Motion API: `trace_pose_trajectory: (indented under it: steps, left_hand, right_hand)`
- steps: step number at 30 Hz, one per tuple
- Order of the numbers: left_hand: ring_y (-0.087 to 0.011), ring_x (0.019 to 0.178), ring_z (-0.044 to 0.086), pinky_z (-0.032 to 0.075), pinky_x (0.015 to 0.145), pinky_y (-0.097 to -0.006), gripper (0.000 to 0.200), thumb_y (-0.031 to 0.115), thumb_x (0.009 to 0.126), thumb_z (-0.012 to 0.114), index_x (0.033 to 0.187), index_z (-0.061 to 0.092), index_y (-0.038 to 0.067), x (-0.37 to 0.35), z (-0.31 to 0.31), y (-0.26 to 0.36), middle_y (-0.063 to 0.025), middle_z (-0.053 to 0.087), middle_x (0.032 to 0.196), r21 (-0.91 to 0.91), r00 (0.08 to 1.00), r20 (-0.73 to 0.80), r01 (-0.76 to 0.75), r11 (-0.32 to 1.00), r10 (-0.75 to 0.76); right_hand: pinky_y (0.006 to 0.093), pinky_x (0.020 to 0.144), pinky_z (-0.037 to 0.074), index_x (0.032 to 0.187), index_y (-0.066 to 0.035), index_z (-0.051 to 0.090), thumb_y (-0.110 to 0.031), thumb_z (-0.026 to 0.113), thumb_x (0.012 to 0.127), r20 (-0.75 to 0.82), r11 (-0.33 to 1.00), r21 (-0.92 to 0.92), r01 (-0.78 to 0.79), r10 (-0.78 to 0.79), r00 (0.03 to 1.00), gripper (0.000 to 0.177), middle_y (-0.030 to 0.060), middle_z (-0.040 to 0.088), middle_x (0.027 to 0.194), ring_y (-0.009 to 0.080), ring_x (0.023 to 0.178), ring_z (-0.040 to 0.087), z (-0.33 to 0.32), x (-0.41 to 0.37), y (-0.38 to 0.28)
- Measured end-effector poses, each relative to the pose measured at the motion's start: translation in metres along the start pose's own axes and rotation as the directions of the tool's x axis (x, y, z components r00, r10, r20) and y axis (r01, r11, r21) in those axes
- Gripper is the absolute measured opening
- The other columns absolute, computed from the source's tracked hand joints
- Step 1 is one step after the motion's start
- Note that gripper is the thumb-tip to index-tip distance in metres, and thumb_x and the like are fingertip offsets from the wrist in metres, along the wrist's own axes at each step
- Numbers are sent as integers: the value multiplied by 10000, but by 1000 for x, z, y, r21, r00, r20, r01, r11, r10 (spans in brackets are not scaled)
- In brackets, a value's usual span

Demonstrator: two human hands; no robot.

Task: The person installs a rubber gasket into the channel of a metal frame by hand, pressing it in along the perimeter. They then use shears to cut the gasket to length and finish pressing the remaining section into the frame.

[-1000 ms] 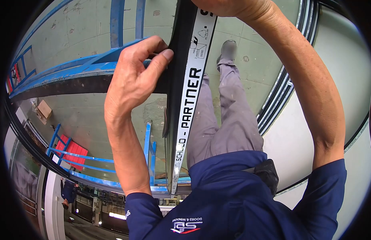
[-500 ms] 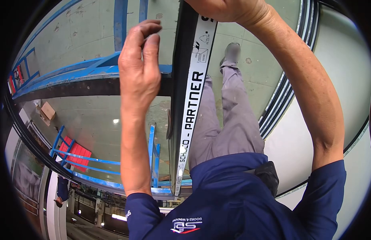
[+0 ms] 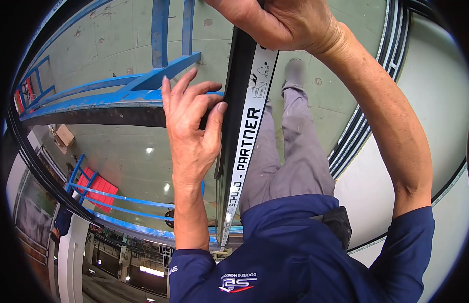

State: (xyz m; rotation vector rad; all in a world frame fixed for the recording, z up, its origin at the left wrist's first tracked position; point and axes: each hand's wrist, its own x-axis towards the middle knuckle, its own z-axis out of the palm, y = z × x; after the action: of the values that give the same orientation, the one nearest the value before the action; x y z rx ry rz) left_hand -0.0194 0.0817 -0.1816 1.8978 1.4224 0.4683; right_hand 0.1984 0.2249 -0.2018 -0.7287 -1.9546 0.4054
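A long black frame profile (image 3: 238,70) stands edge-on in front of me, with a white label strip (image 3: 247,136) printed "PARTNER" along it. My right hand (image 3: 280,28) is bent over the profile near the top of the view, thumb to the left side and palm across it; its fingertips are cut off by the edge of the view. To the left of the profile, my left hand (image 3: 194,121) is open with fingers spread. Its thumb and fingertips are right at the profile's dark side, close to where a blue-topped crossbar (image 3: 103,103) meets it.
Blue metal stand parts (image 3: 161,35) rise at upper left. A red panel (image 3: 97,188) and a cardboard box (image 3: 64,135) lie on the green floor. Black profiles (image 3: 368,111) lean along a white panel (image 3: 431,91) at right. Another person (image 3: 62,222) is at far left.
My left hand has moved right toward the profile, and its fingers have spread. My right hand stays over the profile, now lower in view. The view has shifted slightly.
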Motion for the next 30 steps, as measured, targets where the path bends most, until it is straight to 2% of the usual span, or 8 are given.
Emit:
trace_pose_trajectory:
  steps: [2, 6, 9, 12, 16, 23, 29, 30]
  left_hand:
    - [-329, 1349, 525, 73, 1258, -599, 21, 76, 863, 724, 843, 717, 74, -1, 4, 4, -38, 728, 1084, -10, 998, -40, 56, 998, -56]
    - [-303, 1371, 496, -14, 1251, -602, 46, 95, 882, 715, 836, 711, 86, -11, 18, 8, -22, 720, 1094, -4, 979, -153, 134, 991, -133]
    - [-299, 1334, 534, 8, 1252, -602, 31, 104, 891, 700, 891, 702, 74, -12, 18, 7, -33, 720, 1095, 10, 979, -146, 142, 990, -139]
    - [-279, 1232, 599, 48, 1248, -604, 46, 101, 900, 680, 918, 664, 61, -12, 15, 4, -49, 716, 1083, 55, 997, -79, 26, 998, -22]
    - [-249, 1049, 630, 147, 1220, -602, 69, 65, 901, 659, 879, 594, 63, -10, 21, 6, -48, 694, 1036, 69, 993, -119, 23, 997, -15]
    - [-259, 903, 606, 268, 1142, -568, 116, 49, 900, 672, 905, 556, 55, -8, 27, 11, -36, 657, 946, 83, 986, -165, 52, 995, -37]
    - [-281, 802, 586, 376, 943, -477, 149, 84, 925, 680, 864, 547, 58, 19, 37, 9, -64, 601, 832, 12, 967, -252, 49, 999, -44]
    - [-315, 793, 587, 420, 823, -439, 167, 102, 933, 686, 855, 552, 40, 24, 37, 9, -91, 597, 812, 0, 967, -249, 44, 999, -43]
  right_hand:
    - [371, 484, 358, 546, -97, 467, -184, 635, 881, -8, 1000, -3, 4, -4, 1000, 385, 65, 432, 519, 232, 451, 438, -1, 0, -2]
    - [375, 494, 368, 552, -95, 486, -185, 635, 883, -3, 1000, -8, 3, -3, 1000, 375, 64, 448, 522, 234, 458, 452, -1, -2, -3]
    - [379, 497, 371, 556, -94, 502, -189, 636, 884, -5, 999, -35, 19, -19, 1000, 368, 65, 459, 524, 234, 459, 456, 0, -2, -4]
    - [380, 499, 371, 556, -95, 508, -191, 638, 882, -9, 999, -36, 35, -36, 999, 363, 64, 461, 525, 231, 458, 452, 0, -1, -5]
    - [372, 500, 363, 556, -98, 502, -190, 646, 868, 4, 1000, 7, -20, 20, 1000, 356, 59, 455, 524, 227, 457, 438, 0, -3, -4]
    - [368, 506, 340, 561, -98, 488, -183, 667, 839, 38, 996, -60, -61, 63, 997, 341, 61, 458, 540, 225, 470, 433, -3, 2, -12]
    - [372, 517, 333, 585, -91, 517, -186, 674, 851, 69, 995, -74, -67, 72, 995, 323, 65, 473, 560, 242, 486, 447, -7, 6, -16]
    - [372, 522, 335, 593, -91, 527, -186, 675, 855, 85, 995, -74, -67, 73, 994, 316, 66, 478, 566, 244, 492, 453, -8, 6, -16]
